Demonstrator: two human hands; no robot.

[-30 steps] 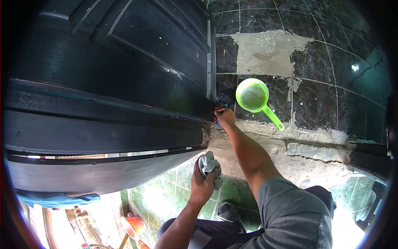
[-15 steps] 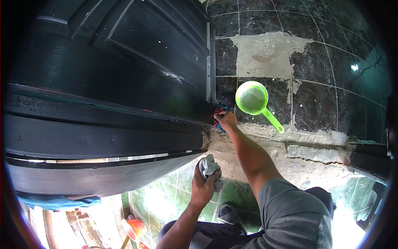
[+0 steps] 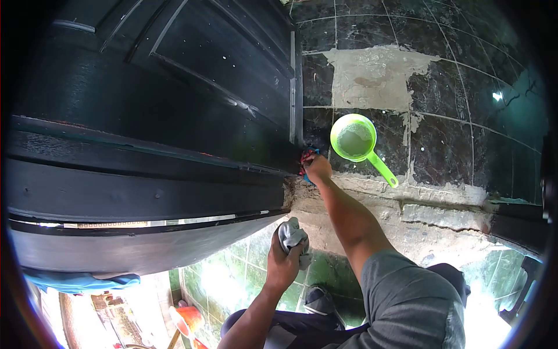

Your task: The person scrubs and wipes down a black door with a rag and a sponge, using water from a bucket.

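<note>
My right hand (image 3: pixel 318 168) is closed on a red and blue cloth (image 3: pixel 308 158), pressed low against the edge of the black door (image 3: pixel 232 134) where it meets the floor. In my left hand (image 3: pixel 283 259) I grip a crumpled grey-white rag (image 3: pixel 292 238), held in the air below the door's bottom corner. Just right of my right hand, a bright green dipper (image 3: pixel 354 139) with cloudy, foamy water rests on the dark tiles, its handle pointing down and right.
Dark floor tiles (image 3: pixel 442 134) surround a bare cement patch (image 3: pixel 369 78). A rough, broken concrete sill (image 3: pixel 442 217) crosses the doorway. At lower left are an orange-red container (image 3: pixel 189 320) and a blue cloth (image 3: pixel 87 282). My shoe (image 3: pixel 319 301) stands on green tiles.
My right hand has shifted very slightly with the red and blue cloth at the door's edge. My left hand and the dipper look practically unchanged.
</note>
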